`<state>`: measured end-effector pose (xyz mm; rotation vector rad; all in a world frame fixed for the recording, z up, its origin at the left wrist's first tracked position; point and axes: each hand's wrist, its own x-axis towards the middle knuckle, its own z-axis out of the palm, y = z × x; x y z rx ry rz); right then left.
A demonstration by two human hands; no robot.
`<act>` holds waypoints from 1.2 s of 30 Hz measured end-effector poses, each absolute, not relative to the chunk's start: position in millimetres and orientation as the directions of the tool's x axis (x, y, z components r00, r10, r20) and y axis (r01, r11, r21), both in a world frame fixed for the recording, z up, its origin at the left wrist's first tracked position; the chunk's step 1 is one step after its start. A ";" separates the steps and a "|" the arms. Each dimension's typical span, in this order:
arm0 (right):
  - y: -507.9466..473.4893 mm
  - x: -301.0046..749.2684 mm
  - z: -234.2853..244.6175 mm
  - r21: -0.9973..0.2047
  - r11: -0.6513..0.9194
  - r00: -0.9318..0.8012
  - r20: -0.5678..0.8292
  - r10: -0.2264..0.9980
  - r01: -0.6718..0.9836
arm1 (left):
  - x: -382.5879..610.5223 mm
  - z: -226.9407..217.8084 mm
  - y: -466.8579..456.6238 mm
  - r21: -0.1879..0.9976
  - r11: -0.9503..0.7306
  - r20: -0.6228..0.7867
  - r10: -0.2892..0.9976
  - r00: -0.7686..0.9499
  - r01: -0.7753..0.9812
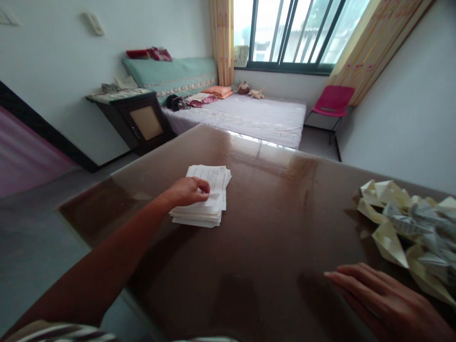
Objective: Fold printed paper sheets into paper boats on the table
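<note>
A stack of printed paper sheets (198, 220) lies on the brown glossy table (270, 228), its edges uneven. My left hand (187, 191) is over the stack, thumb and forefinger pinched together on a top sheet of paper (213, 202) whose near part is bent up. Its other fingers are curled and partly hidden. At the lower right, my right hand (386, 299) is held low over the table with its fingers stretched out and nothing in it. Folded paper boats (390, 241), cream and printed grey, are heaped just beyond the right hand.
Past the table's far edge stands a bed (256, 116) with folded cloths and soft toys. A dark cabinet (142, 121) is at the left of the bed. On the right, a pink chair (334, 100) stands by the wall, near the curtained window (295, 33).
</note>
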<state>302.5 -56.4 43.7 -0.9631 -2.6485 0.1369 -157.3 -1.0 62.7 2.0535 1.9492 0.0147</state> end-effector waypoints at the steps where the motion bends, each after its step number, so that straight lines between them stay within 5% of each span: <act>1: -55.8 305.2 41.3 -0.200 0.782 -0.755 0.206 0.623 0.590 | -161.9 61.4 -0.1 0.312 -0.008 -0.217 0.973 0.080 0.950; 5: -52.8 313.0 29.4 -0.202 0.807 -0.810 0.088 0.580 0.555 | -176.2 53.7 3.2 0.623 0.091 -0.247 0.965 0.085 0.777; 9: -49.0 310.4 23.9 -0.204 0.819 -0.824 0.081 0.560 0.536 | -181.0 52.4 2.9 0.706 0.116 -0.225 0.972 0.066 0.699; 12: -47.1 303.6 25.8 -0.207 0.818 -0.826 0.065 0.559 0.537 | -177.9 57.5 -1.8 0.613 0.038 -0.198 0.974 0.107 0.789; 17: -48.3 289.0 33.9 -0.235 0.822 -0.828 0.102 0.552 0.519 | -161.3 63.8 -8.2 0.198 -0.111 -0.209 0.966 0.153 0.974; 20: -49.8 280.9 38.9 -0.257 0.829 -0.833 0.129 0.538 0.496 | -152.9 63.6 -4.0 0.060 -0.150 -0.238 0.958 0.160 0.987; 36: -53.1 277.6 36.2 -0.252 0.838 -0.850 0.094 0.519 0.484 | -136.1 74.9 -3.8 -0.031 -0.176 -0.311 0.937 0.158 0.984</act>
